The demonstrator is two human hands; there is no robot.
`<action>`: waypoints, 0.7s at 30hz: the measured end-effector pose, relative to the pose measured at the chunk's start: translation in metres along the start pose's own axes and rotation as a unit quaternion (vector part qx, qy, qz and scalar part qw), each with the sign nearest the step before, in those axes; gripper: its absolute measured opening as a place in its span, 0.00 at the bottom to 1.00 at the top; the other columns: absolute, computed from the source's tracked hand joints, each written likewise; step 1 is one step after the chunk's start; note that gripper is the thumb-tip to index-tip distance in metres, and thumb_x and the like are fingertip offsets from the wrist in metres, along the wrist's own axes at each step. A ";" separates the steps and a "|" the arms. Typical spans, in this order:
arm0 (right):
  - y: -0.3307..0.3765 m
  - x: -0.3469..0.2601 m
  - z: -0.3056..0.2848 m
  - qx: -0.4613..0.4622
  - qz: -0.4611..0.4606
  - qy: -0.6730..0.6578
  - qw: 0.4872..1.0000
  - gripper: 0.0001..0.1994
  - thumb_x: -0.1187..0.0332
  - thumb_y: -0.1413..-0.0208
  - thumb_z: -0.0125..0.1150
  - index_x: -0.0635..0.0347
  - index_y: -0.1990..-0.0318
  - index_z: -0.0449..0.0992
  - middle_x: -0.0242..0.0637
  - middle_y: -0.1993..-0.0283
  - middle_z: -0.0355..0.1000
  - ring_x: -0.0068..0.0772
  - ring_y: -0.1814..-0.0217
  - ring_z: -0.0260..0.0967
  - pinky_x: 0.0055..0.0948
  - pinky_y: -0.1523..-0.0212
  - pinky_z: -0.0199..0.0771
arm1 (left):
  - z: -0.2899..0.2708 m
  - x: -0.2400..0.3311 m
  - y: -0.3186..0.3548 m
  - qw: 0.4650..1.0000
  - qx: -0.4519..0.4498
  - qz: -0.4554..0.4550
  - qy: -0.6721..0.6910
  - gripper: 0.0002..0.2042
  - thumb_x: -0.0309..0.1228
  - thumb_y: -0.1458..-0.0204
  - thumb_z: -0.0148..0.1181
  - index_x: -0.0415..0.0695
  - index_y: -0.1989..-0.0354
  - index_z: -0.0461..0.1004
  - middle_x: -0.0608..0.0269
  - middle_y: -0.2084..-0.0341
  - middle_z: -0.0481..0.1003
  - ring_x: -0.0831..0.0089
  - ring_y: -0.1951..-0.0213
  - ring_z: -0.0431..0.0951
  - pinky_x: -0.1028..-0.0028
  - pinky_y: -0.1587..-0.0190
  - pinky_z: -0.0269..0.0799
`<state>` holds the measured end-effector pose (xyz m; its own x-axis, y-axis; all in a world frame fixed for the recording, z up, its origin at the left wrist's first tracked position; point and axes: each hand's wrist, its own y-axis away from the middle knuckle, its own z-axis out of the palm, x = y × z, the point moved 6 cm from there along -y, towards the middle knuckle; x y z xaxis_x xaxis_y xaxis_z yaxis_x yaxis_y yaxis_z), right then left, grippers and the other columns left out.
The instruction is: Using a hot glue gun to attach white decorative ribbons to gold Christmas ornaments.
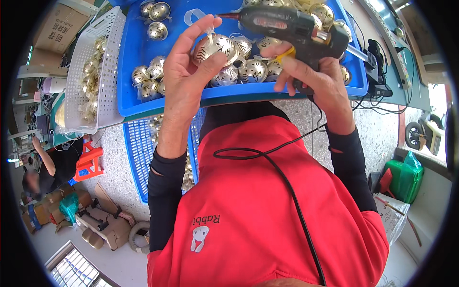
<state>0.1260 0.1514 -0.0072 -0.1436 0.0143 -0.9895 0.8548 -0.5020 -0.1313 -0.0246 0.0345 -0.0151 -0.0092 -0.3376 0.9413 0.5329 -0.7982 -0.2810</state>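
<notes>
My left hand [183,76] is closed on a shiny gold ball ornament [224,45] with black stitch-like marks. A pale sheer ribbon loop [191,16] rises above the fingertips at the ball's top. In my right hand [321,76] is a black hot glue gun [282,23], its yellow trigger [286,54] under the fingers. The gun points left, and its dark red nozzle [228,16] is close to my left index fingertip; whether they touch I cannot tell. Beneath both hands, several similar gold balls [253,71] lie in a blue tray [138,109].
A white perforated basket [107,107] with more gold balls stands left of the tray. The gun's black cord [287,179] loops across my red apron [267,215]. Under the table edge sits a blue crate [136,158]. Another person [60,160] is at far left, near a red stool [91,158].
</notes>
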 end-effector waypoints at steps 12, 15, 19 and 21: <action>0.001 0.018 0.002 -0.001 0.039 0.046 0.998 0.08 0.66 0.50 0.59 0.60 0.66 0.75 0.31 0.72 0.73 0.16 0.77 0.65 0.18 0.72 0.65 | 0.003 0.004 0.001 1.000 0.015 -0.012 -0.004 0.26 0.23 0.49 0.55 0.39 0.40 0.58 0.53 0.42 0.60 0.72 0.51 0.72 0.71 0.53 0.74; -0.001 0.017 0.002 -0.007 0.028 0.073 0.997 0.08 0.66 0.50 0.59 0.61 0.66 0.74 0.31 0.73 0.72 0.16 0.78 0.64 0.18 0.72 0.65 | 0.000 -0.001 0.000 0.998 0.012 -0.030 0.059 0.27 0.22 0.52 0.59 0.41 0.41 0.59 0.55 0.43 0.62 0.73 0.55 0.73 0.72 0.59 0.77; 0.001 0.017 0.000 0.014 0.031 0.055 0.998 0.09 0.66 0.50 0.59 0.61 0.67 0.72 0.30 0.76 0.70 0.16 0.79 0.63 0.18 0.73 0.64 | -0.001 0.000 0.000 0.997 0.005 -0.025 0.073 0.27 0.23 0.51 0.58 0.40 0.41 0.58 0.54 0.43 0.61 0.71 0.55 0.74 0.71 0.59 0.78; 0.001 0.017 -0.001 0.025 0.036 0.051 0.998 0.09 0.66 0.50 0.59 0.61 0.67 0.72 0.30 0.77 0.70 0.16 0.79 0.63 0.18 0.73 0.64 | 0.000 0.002 -0.001 0.999 -0.004 -0.023 0.046 0.26 0.24 0.49 0.54 0.38 0.40 0.56 0.52 0.41 0.58 0.68 0.53 0.74 0.66 0.58 0.77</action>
<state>0.1248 0.1520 -0.0245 -0.0286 0.0639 -0.9975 0.8349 -0.5473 -0.0590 -0.0248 0.0344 -0.0131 -0.1113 -0.3443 0.9322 0.5233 -0.8178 -0.2395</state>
